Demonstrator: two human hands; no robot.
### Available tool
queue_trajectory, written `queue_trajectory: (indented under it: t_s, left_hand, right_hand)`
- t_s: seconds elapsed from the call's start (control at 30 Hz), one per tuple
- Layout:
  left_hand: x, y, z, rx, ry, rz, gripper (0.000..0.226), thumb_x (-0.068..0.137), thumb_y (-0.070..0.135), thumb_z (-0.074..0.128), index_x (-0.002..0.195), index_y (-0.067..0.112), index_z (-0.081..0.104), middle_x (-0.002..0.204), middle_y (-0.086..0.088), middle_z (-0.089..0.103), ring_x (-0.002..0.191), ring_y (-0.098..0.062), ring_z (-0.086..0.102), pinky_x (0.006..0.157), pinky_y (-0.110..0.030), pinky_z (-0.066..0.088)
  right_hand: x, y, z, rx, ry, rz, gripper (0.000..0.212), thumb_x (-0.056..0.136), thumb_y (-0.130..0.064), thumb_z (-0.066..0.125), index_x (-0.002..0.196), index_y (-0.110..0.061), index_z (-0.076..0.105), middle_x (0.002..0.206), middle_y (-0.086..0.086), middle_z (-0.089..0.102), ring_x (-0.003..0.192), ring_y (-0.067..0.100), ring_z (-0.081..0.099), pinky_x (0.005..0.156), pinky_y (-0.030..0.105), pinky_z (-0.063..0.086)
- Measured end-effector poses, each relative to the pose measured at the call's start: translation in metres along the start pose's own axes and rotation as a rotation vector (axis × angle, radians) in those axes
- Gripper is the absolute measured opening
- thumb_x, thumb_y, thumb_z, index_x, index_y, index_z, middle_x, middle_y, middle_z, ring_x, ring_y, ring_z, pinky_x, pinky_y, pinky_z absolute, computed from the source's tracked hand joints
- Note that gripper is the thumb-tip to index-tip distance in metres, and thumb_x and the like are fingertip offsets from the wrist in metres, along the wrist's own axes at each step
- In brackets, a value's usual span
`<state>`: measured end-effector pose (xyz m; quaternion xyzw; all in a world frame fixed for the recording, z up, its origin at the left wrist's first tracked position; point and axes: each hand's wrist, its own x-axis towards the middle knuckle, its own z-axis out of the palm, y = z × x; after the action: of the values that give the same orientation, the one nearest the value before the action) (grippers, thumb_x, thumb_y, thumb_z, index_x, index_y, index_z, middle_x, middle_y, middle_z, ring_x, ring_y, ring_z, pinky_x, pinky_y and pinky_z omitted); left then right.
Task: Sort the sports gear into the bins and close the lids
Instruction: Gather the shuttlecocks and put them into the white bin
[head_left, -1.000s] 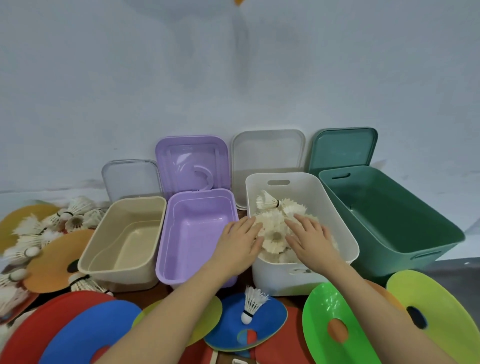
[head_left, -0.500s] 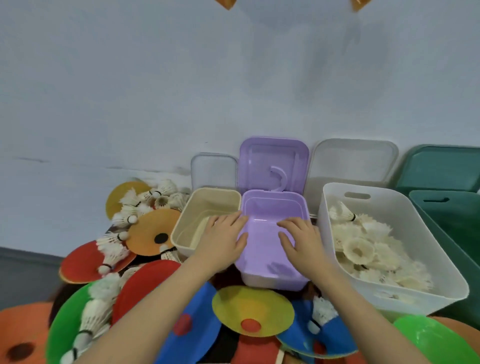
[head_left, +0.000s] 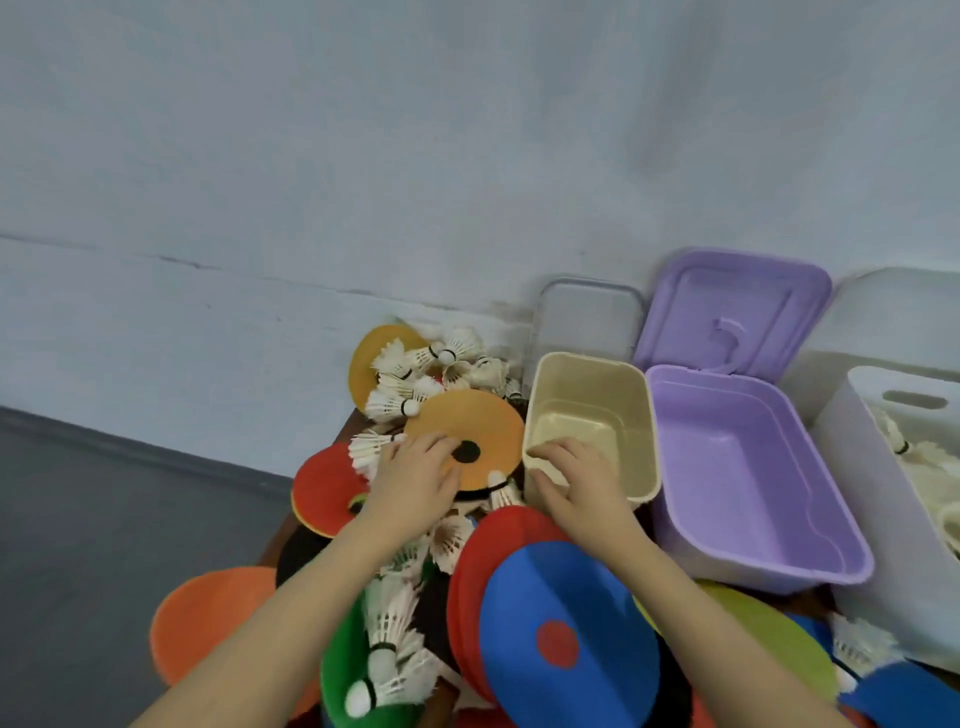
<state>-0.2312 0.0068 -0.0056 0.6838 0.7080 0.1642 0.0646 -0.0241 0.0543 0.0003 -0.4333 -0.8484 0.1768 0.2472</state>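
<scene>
The left hand (head_left: 415, 480) lies palm down with its fingers spread and relaxed on the near edge of an orange disc (head_left: 470, 434), fingertips just beside the disc's dark centre hole; it grips nothing. The right hand (head_left: 574, 480) hovers with loosely bent fingers over the near left corner of the beige bin (head_left: 592, 410), at its rim, and whether it touches the rim is hard to tell; it holds nothing.

The beige bin stands open, its clear lid (head_left: 589, 317) propped against the wall behind it. Just to its right is the purple bin (head_left: 737, 483), with its purple lid (head_left: 727, 306) raised behind. Farther right, the white bin (head_left: 852, 441) holds shuttlecocks.

More shuttlecocks (head_left: 410, 374) lie heaped beyond the orange disc, partly over a yellow-orange disc (head_left: 366, 358). A red disc (head_left: 324, 488) lies left of the left hand. Near the forearms lie a blue disc (head_left: 566, 634) overlapping a second red disc (head_left: 498, 530), a green disc (head_left: 337, 670) carrying several shuttlecocks, and an orange-red disc (head_left: 208, 618).
</scene>
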Motion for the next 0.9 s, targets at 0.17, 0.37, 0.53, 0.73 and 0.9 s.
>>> queue_trajectory:
  t_s: [0.17, 0.37, 0.53, 0.73, 0.9]
  left_hand:
    - [0.003, -0.067, 0.01, -0.023, -0.004, -0.093, 0.04, 0.095, 0.03, 0.044, 0.134, 0.023, 0.046, 0.142, 0.003, 0.041, 0.131, -0.018, 0.034, 0.101, -0.036, 0.022]
    - [0.037, -0.12, 0.021, -0.03, -0.036, -0.143, 0.046, 0.094, 0.029, 0.045, 0.14, 0.026, 0.039, 0.147, 0.005, 0.035, 0.134, -0.017, 0.029, 0.102, -0.036, 0.021]
    - [0.056, -0.144, 0.034, -0.041, -0.177, -0.125, 0.042, 0.097, 0.032, 0.038, 0.14, 0.029, 0.038, 0.146, 0.009, 0.036, 0.134, -0.012, 0.028, 0.102, -0.037, 0.019]
    - [0.06, -0.157, 0.036, -0.137, -0.16, -0.097, 0.042, 0.097, 0.036, 0.041, 0.138, 0.03, 0.04, 0.131, 0.006, 0.048, 0.123, -0.012, 0.04, 0.098, -0.034, 0.022]
    - [0.061, -0.159, 0.04, -0.196, -0.191, -0.126, 0.037, 0.095, 0.04, 0.045, 0.13, 0.031, 0.049, 0.128, 0.006, 0.05, 0.12, -0.016, 0.045, 0.097, -0.039, 0.027]
  right_hand:
    - [0.035, -0.023, 0.049, -0.046, -0.05, -0.016, 0.027, 0.092, -0.028, 0.054, 0.117, -0.021, 0.061, 0.109, -0.003, 0.06, 0.102, 0.018, 0.052, 0.086, 0.03, 0.035]
    - [0.086, -0.036, 0.095, -0.088, -0.24, 0.043, 0.03, 0.093, -0.037, 0.052, 0.12, -0.029, 0.058, 0.118, -0.005, 0.054, 0.113, 0.018, 0.043, 0.09, 0.033, 0.029]
    - [0.101, -0.045, 0.13, -0.108, -0.346, 0.079, 0.03, 0.091, -0.04, 0.052, 0.118, -0.032, 0.058, 0.119, -0.007, 0.051, 0.114, 0.019, 0.036, 0.084, 0.029, 0.016]
    - [0.103, -0.053, 0.138, 0.021, -0.294, 0.162, 0.004, 0.087, -0.028, 0.059, 0.086, -0.029, 0.056, 0.095, -0.012, 0.048, 0.105, 0.013, 0.038, 0.08, 0.027, 0.012]
    - [0.091, -0.048, 0.109, 0.185, -0.27, 0.21, 0.018, 0.087, -0.026, 0.062, 0.074, -0.032, 0.051, 0.084, -0.014, 0.058, 0.091, 0.0, 0.048, 0.087, 0.027, 0.014]
